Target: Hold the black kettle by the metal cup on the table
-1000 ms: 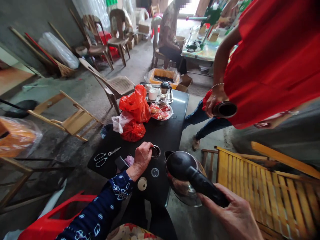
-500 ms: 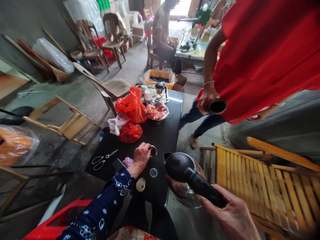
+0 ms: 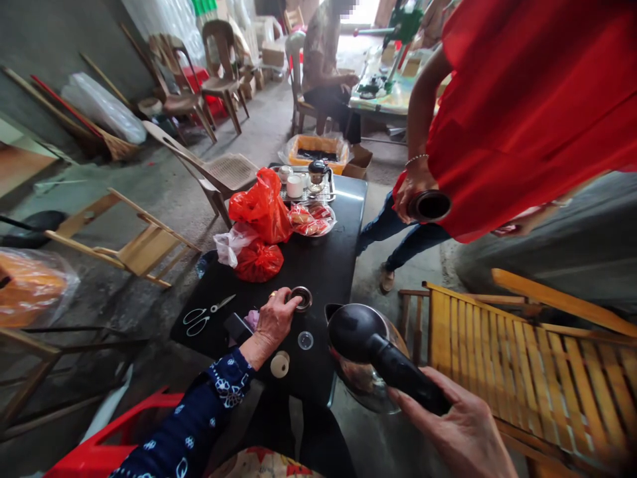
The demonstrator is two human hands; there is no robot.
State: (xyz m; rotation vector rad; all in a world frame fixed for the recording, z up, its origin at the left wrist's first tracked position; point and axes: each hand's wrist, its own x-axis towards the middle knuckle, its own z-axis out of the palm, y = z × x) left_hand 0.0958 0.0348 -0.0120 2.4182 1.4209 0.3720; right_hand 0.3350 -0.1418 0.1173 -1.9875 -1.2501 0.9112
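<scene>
My right hand (image 3: 450,408) is wrapped round the black handle of a kettle (image 3: 365,355) with a dark lid and a shiny, rounded body. The kettle is at the table's right edge, its spout pointing left. My left hand (image 3: 271,322), in a navy flowered sleeve, has curled fingers at the rim of a dark round cup (image 3: 301,299) with a metallic edge. Near that hand lie a small clear round lid (image 3: 305,340), a beige round piece (image 3: 279,364), a phone-like dark object (image 3: 239,328) and white-handled scissors (image 3: 209,315).
Red plastic bags (image 3: 266,212), a wrapped food bowl (image 3: 312,219) and a tea tray (image 3: 326,194) occupy the far part of the black table (image 3: 328,265). At right, a person in red (image 3: 517,126) holds a dark cup (image 3: 430,206). A slatted wooden chair (image 3: 472,352) stands nearby.
My left hand has shifted slightly left and back, showing more of the cup's rim. My right hand and the kettle stay nearly still. The seated person's arm has lifted towards the worktable.
</scene>
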